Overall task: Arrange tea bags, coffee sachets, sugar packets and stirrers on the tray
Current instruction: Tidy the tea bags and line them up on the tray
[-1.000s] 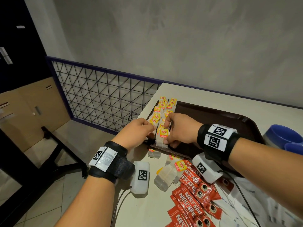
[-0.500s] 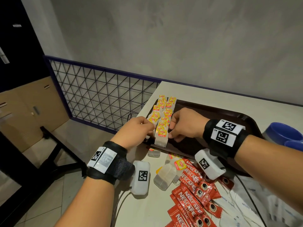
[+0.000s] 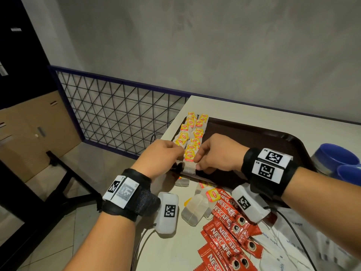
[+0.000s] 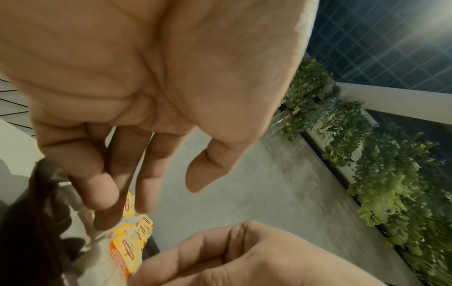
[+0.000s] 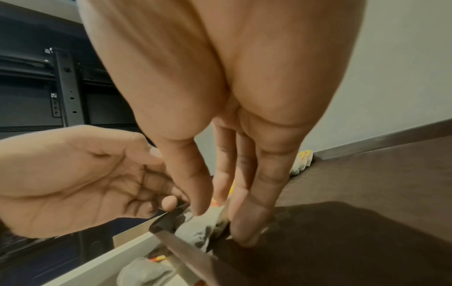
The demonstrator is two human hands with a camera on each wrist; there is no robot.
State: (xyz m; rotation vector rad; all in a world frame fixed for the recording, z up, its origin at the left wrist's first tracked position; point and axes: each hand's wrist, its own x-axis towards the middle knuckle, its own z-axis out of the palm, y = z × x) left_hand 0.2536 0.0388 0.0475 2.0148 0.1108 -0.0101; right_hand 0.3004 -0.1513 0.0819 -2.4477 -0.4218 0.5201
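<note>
A dark brown tray [image 3: 254, 137] lies on the white table, and two rows of yellow-tagged tea bags [image 3: 192, 130] run along its left edge. Both hands meet at the nearest tea bag [image 3: 189, 157] in the tray's near-left corner. My right hand [image 3: 197, 161] pinches that tea bag [image 5: 203, 232] between thumb and straight fingers [image 5: 244, 232], which point down onto the tray floor [image 5: 367, 193]. My left hand [image 3: 175, 155] hovers at its left side, fingers loose and holding nothing [image 4: 151, 193], just over the yellow tags [image 4: 124, 253]. No stirrers are in view.
Loose tea bags [image 3: 193, 212] lie on the table in front of the tray. Red coffee sachets [image 3: 228, 227] are spread at the near right, with white sugar packets [image 3: 283, 243] beyond them. Blue cups [image 3: 336, 159] stand right of the tray. The table's left edge drops off beside a wire grid [image 3: 117, 114].
Both hands have stayed at the nearest tea bag in the row. The right hand has shifted slightly along the tray edge while handling it.
</note>
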